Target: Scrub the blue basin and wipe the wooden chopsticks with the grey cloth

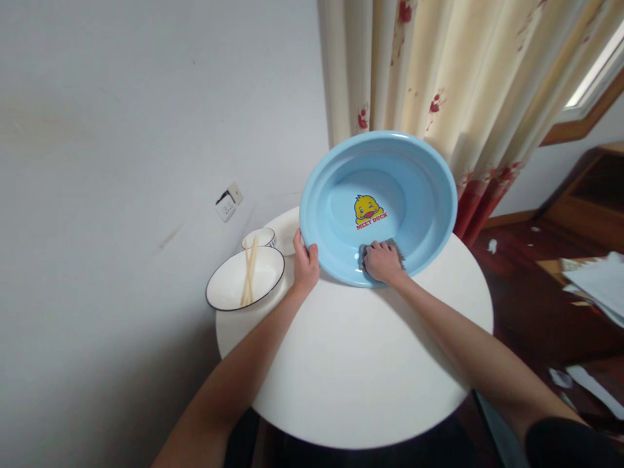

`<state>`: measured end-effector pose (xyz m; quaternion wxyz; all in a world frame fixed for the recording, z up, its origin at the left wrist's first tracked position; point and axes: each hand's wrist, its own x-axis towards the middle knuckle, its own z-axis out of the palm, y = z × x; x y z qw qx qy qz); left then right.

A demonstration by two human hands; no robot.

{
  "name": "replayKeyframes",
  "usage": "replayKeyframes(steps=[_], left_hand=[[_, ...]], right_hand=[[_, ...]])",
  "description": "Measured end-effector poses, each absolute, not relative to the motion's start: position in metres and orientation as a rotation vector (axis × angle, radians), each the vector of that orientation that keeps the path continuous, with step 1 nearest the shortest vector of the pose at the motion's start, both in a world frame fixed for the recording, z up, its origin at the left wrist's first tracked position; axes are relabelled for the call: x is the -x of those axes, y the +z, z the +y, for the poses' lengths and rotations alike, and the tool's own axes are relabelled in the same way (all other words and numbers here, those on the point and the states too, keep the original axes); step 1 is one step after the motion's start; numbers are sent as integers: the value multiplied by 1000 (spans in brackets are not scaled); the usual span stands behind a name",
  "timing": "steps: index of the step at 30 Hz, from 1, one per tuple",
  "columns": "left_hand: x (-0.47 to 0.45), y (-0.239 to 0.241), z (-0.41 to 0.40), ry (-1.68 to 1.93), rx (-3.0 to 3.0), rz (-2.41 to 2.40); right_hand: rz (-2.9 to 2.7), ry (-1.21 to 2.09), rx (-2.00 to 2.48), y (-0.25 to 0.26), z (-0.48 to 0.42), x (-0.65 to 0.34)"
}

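Observation:
A light blue plastic basin (pixel 414 188) with a yellow duck print on its bottom is tilted up on the white round table (pixel 361 377), its inside facing me. My left hand (pixel 305 263) grips the basin's rim at the lower left, thumb and fingers closed around the edge. Inside the basin, near its lower wall, my right hand (pixel 383 261) presses a grey cloth (pixel 397 249) against the surface, fingers bent over it. Part of the cloth is hidden beneath that hand.
Left on the table are a large white bowl (pixel 227 283) with dark rim, chopsticks (pixel 249 273) lying across it, and a smaller bowl (pixel 259 238). A wall socket (pixel 227 207) is behind them. Curtains (pixel 409 78) hang behind the basin. Papers (pixel 597 283) lie at the right.

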<state>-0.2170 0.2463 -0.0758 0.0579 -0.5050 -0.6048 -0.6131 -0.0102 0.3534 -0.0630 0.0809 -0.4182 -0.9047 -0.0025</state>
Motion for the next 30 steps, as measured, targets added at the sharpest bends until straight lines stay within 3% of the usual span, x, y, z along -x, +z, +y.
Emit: replayKeyframes(steps=[8, 16, 24, 30], left_hand=[[214, -78, 247, -1868, 1571, -1859], [214, -73, 244, -1848, 1535, -1855], [215, -61, 242, -1808, 1513, -1794], [209, -39, 234, -1758, 1492, -1856]], right_hand=[[-2700, 96, 1278, -59, 348, 15], [-2711, 396, 853, -59, 337, 27], [-2712, 354, 838, -59, 338, 25], [-2809, 175, 1157, -49, 347, 10]])
